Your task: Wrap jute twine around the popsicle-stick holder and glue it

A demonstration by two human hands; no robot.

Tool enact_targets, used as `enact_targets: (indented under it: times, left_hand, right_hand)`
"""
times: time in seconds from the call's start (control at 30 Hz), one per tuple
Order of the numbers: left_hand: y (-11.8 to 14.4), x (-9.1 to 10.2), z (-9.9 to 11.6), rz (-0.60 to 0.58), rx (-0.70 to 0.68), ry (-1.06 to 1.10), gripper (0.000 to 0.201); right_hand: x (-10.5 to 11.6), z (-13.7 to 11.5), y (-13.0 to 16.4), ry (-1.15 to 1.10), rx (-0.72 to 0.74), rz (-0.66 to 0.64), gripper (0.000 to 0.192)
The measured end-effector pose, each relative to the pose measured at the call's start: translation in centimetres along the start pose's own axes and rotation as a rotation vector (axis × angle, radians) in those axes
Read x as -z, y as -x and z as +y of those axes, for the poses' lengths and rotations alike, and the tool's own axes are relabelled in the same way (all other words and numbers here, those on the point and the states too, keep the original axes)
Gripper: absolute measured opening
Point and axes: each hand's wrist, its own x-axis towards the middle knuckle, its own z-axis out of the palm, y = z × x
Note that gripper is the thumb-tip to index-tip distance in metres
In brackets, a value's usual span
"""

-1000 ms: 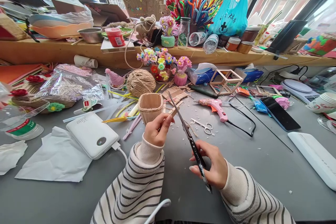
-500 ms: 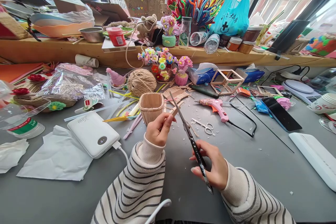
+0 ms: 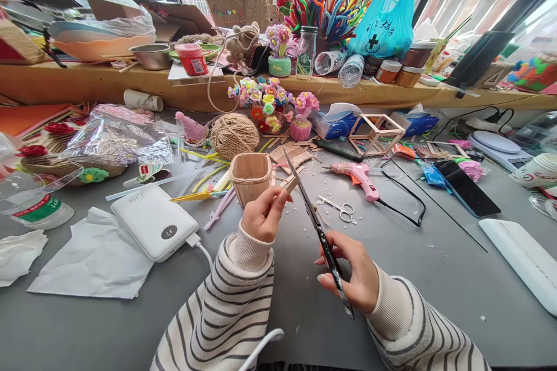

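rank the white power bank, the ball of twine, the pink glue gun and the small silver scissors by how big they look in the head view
1. white power bank, though it lies nearest the camera
2. ball of twine and pink glue gun: too alike to rank, round against long and thin
3. small silver scissors

Pink glue gun (image 3: 357, 177), twine ball (image 3: 234, 135)
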Motion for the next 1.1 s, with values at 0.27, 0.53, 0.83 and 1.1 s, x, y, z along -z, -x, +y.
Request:
enact_targets:
  times: [0.27,0.53,0.83,1.1]
  left_hand:
    - [-0.2,0.4,0.2,-0.039,0.021,-0.007,0.029]
    - [-0.3,0.6,0.2,-0.047,0.031,-0.022,0.028]
    - [-0.3,0.2,0.4,-0.050,0.074,-0.034,0.027]
    - [-0.2,-0.2,1.0,-0.081,0.098,-0.057,0.028]
  right_hand:
    - [0.0,0.1,0.1,0.025,0.003,-0.005,0.026]
    - [0.0,0.0,0.1,0.009,-0.020,-0.017,0.023]
    - [1.1,-0.2,-0.6,-0.243,-0.141,-0.154,0.025]
    - [1.6,0.3,-1.0,-0.349,-0.082,-0.247,0.039]
